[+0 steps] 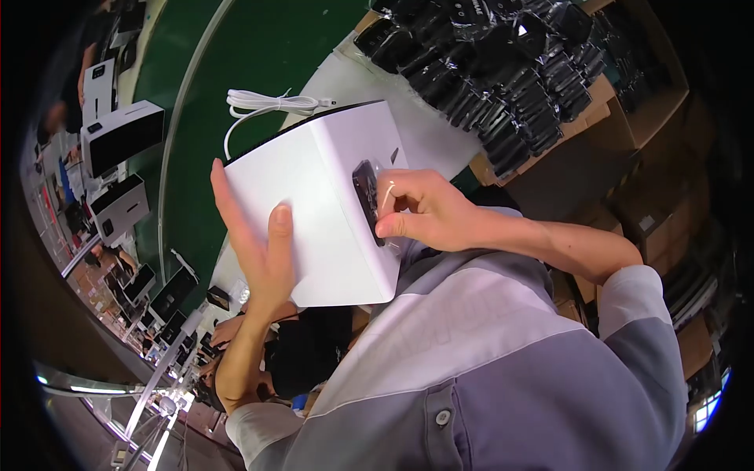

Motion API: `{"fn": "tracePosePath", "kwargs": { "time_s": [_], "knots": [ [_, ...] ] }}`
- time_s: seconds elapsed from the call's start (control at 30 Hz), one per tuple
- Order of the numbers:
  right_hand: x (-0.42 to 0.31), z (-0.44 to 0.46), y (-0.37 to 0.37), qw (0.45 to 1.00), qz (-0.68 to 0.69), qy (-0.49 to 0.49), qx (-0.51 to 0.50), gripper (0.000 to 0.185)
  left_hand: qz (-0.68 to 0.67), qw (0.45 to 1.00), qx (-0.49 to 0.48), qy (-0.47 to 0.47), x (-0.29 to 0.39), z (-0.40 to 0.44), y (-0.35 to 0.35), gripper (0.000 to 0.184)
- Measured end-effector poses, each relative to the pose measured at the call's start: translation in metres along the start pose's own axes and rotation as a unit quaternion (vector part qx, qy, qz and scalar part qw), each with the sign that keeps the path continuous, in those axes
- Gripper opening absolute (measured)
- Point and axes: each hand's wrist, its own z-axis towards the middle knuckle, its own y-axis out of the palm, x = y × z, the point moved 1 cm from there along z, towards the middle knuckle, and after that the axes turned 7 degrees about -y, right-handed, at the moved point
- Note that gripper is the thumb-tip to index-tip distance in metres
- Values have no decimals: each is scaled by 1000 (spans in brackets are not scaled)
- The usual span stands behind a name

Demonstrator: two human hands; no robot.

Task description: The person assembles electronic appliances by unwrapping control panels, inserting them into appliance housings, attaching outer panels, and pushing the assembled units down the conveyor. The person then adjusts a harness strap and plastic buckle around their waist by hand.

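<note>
Occupying the middle of the head view: one white casing (338, 243), held tilted before a grey-and-white shirt (542, 400), black along the far edge; contact with the surface below, cannot tell. Item, left hand (263, 255): grip spread wide, laid against the casing, thumb flat on the broad white face, fingers along the side edge. Item, right hand (428, 208): grip closed to a pinch, thumb against curled fingers, on glossy clear film (390, 190) at a dark oblong part (366, 192) on the casing's narrow side; whether also gripping the part, cannot tell. Item, white cord (271, 100), bundled in loops beyond the casing's black edge. Item, green counter (259, 47), bordered by a curved rail (167, 141). Item, pale sheet (432, 137), between casing and carton (648, 118). Contents of carton: many black pieces (487, 78) in clear wrapping, heaped. At far left: white units (118, 118) with dark faces. Below the casing: dark clothing (310, 357) of another person, partly hidden.
</note>
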Motion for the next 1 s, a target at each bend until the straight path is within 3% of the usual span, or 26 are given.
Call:
{"fn": "tracePosePath", "kwargs": {
  "time_s": [0.13, 0.2, 0.27, 0.3, 0.4, 0.47, 0.5, 0.53, 0.6, 0.7, 0.77, 0.83, 0.9, 0.93, 1.0],
  "knots": [
    [-5, 7, -7, 997, 29, 51, -54, 17, -53, 999, 5, -11, 0, -4, 2, 84],
    [-7, 10, -14, 995, 24, 48, -80, 16, -58, 998, 20, -5, -5, -3, 5, 74],
    [-15, 3, -15, 988, 122, 42, -82, 20, -63, 998, 22, -5, -2, -3, 4, 77],
    [-31, -5, -16, 990, 123, 7, -70, 33, -70, 997, 22, -11, -1, -4, 5, 81],
    [-73, -10, -29, 948, 187, -249, 72, 45, -47, 998, 44, 8, -7, -4, 7, 77],
    [-95, -17, -33, 942, 70, -282, 165, 39, -50, 998, 41, 1, -2, -5, 6, 76],
    [-90, -20, -32, 938, -64, -285, 188, 35, -52, 998, 35, -8, 1, -5, 5, 74],
    [-82, -24, -29, 915, -195, -283, 213, 31, -50, 998, 35, -1, 2, -4, 5, 74],
    [-68, -28, 1, 936, -144, -260, 189, 21, -15, 998, 55, 9, 0, -4, 6, 73],
    [-1, -25, 8, 952, -146, -264, 54, 19, -21, 999, 48, -10, 5, -8, 6, 71],
    [68, -20, -15, 975, -157, -123, 95, 19, -13, 999, 49, -6, 3, -8, 5, 71],
    [135, -23, -50, 917, -354, 124, 132, 19, -5, 998, 56, 2, 1, -6, 6, 70],
    [123, -36, -56, 911, -390, 5, 135, 20, -4, 998, 55, 3, -2, -5, 5, 69],
    [100, -37, -50, 911, -389, 5, 134, 20, -4, 998, 55, 1, -1, -5, 5, 69],
    [27, -34, -30, 967, -187, -27, 170, 18, -1, 998, 59, 3, 1, -7, 7, 69]
  ]
}}
